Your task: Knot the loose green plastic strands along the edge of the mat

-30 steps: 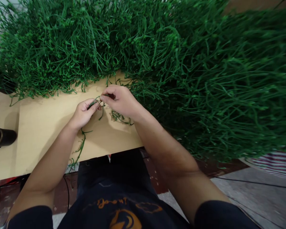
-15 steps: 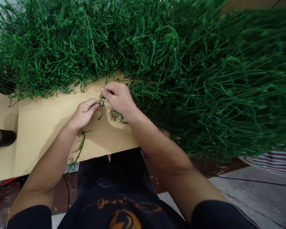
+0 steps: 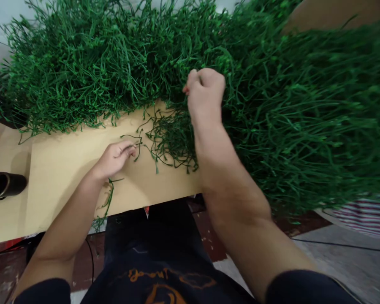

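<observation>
Many green stems (image 3: 172,134) lie right of the left fingers (image 3: 132,151).

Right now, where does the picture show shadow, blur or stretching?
Head view: a soft shadow lies on the board beside the left forearm; head view: the green stems look smeared at far right, crisper at left; head view: the right sleeve seems stretched near the edge, perhaps lens distortion.

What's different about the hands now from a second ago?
The right hand has moved away from the left hand, forward and to the right, up to the big green pile. I can't see if it holds anything. The left hand stayed over the board, and the black mug stayed put.
</observation>
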`<state>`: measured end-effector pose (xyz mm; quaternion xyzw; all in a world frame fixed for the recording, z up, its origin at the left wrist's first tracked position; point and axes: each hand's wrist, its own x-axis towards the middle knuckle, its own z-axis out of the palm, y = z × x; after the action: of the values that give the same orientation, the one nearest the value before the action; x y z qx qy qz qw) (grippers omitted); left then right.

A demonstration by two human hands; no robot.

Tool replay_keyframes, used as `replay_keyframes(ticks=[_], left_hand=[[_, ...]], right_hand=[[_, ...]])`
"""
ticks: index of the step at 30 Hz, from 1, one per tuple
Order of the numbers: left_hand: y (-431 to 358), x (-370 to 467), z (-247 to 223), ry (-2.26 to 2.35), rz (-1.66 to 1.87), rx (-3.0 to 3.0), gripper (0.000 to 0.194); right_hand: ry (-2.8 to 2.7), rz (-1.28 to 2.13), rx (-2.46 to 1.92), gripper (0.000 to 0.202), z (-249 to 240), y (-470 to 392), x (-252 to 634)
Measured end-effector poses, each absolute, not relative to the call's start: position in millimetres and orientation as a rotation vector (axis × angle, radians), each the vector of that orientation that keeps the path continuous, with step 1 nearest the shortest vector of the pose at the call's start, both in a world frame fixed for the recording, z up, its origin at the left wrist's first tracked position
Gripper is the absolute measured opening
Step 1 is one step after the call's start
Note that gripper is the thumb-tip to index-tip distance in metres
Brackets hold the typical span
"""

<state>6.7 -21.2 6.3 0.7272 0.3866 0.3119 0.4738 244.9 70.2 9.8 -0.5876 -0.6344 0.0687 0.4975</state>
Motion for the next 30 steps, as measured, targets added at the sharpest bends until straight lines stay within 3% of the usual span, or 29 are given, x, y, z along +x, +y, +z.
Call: replay_keyframes(ticks=[4,8,14,21,30], left_hand=[[-13.9,11.9,1.9,1.018,0.851,1.630,0.029],[-8.6,17.1,-6.9,1.126,0.906,1.701,0.033],[0.8,5.4,-8.1,1.247,1.167,1.326,0.040],[4.4,-7.1,1.8,1.143,1.160,1.121,0.040],[12.1,-16.0,2.4,1.140,1.284,1.034,0.032]], right_hand=[[-1.434,0.398,-1.367,0.035,35.3,27.8,250.4],[-1.889,0.725,-1.146,0.023,53.3,-39.4,225.9],[-2.715,1.194,-0.597,0.022,46.3,-105.9,170.2],[-3.173,1.113,-0.391,0.025,10.9,-146.9,108.0],[-3.081,0.950,-0.498,0.023,-38.8,-162.8,75.8]])
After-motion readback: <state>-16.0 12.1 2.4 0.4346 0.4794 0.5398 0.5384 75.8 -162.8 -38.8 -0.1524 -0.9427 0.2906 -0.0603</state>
